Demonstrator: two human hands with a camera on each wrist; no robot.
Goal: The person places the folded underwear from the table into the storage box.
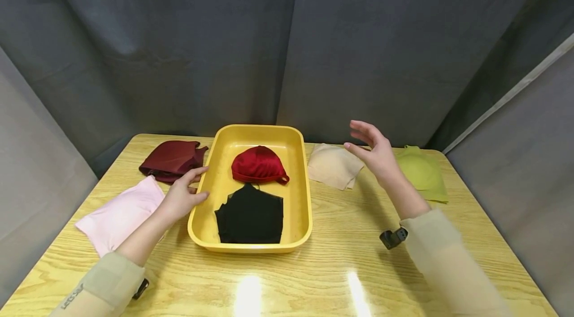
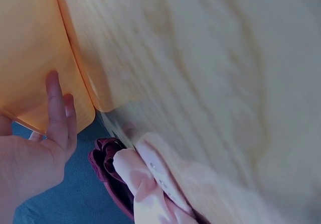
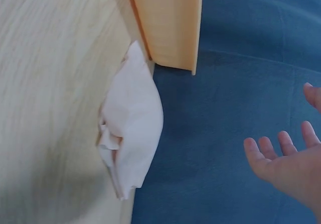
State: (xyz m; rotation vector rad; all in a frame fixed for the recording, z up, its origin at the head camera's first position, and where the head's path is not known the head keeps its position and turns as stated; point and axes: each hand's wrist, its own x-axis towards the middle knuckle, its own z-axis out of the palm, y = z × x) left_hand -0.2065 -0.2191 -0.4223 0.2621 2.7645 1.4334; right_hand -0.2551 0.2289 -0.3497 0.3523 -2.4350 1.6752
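Up high, the head camera peers forward and down over the wooden table (image 1: 354,247) to the grey curtain (image 1: 179,58). In close, the left wrist view, steeply tilted, shares the yellow tray (image 1: 307,207) and pink bra (image 1: 123,212) with it; the right wrist view, tilted too, faces the curtain, sharing the tray and beige bra (image 3: 135,113).

The yellow tray (image 1: 297,182), red garment (image 1: 259,163) and black garment (image 1: 252,218) are plain, while grain streaks the yellowish table (image 1: 332,247).

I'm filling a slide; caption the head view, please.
Left hand at a yellow tray holding red garment and black garment; right hand raised, empty.
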